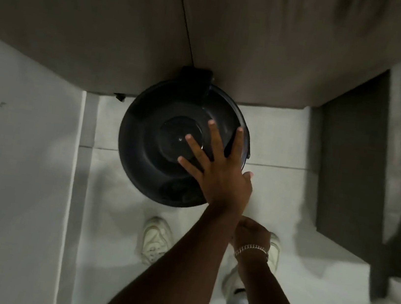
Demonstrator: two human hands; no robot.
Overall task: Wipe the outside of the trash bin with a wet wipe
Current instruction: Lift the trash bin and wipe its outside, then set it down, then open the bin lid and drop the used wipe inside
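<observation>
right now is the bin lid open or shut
Shut: the round black lid lies flat over the trash bin, with the left hand spread above it.

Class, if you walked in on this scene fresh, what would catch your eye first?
The round black trash bin at centre, lid shut, against the grey wall. The left hand lies spread over its lid; the right hand, bracelet at its wrist, curls below it. White shoes stand on pale tiles.

Trash bin [159, 143] backed against the brown cabinet front [109, 23]; no passage behind. Left side narrow: white wall [14, 151] near. Right side wider, open floor tile [279, 188] before the dark cabinet [354, 152]. Front open down to the shoes [156, 241]. Left hand [219, 172] spread over the lid's right part.
</observation>
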